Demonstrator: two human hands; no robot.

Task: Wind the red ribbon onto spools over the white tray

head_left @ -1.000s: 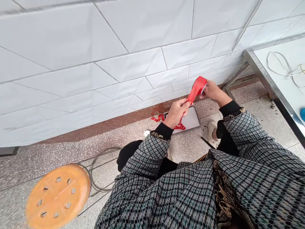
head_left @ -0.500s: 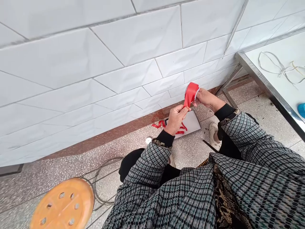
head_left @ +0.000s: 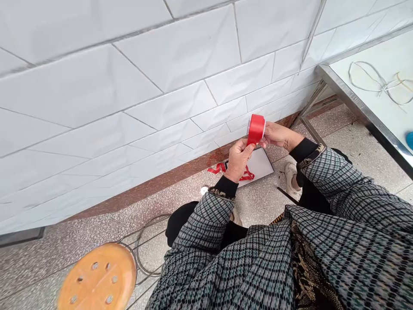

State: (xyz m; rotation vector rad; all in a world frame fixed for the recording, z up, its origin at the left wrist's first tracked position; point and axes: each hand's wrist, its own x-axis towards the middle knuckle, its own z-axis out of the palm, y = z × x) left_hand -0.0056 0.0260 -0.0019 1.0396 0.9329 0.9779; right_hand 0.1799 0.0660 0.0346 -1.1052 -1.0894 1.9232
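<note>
A roll of red ribbon point(head_left: 256, 127) is held up between my two hands, in front of the tiled wall. My left hand point(head_left: 238, 158) is closed, pinching the ribbon's loose length just below the roll. From the right, my right hand point(head_left: 276, 134) grips the roll at its white-edged side; some of its fingers are hidden behind. Below my hands, narrow strips of red ribbon point(head_left: 248, 174) lie across a white panel with a dark edge point(head_left: 263, 162) on the floor, and another curled red strip point(head_left: 215, 168) lies at its left.
An orange round stool point(head_left: 97, 275) with a wire frame stands at the lower left. A metal-edged white table point(head_left: 364, 103) at the right bears tangled cord point(head_left: 383, 86) and a blue object point(head_left: 409, 140). A small white disc point(head_left: 204, 190) lies on the floor. The tiled wall point(head_left: 180, 69) rises ahead.
The ribbon roll has turned more upright and come closer to my left hand, with less ribbon stretched between. My hands keep their hold. The whole view has shifted slightly.
</note>
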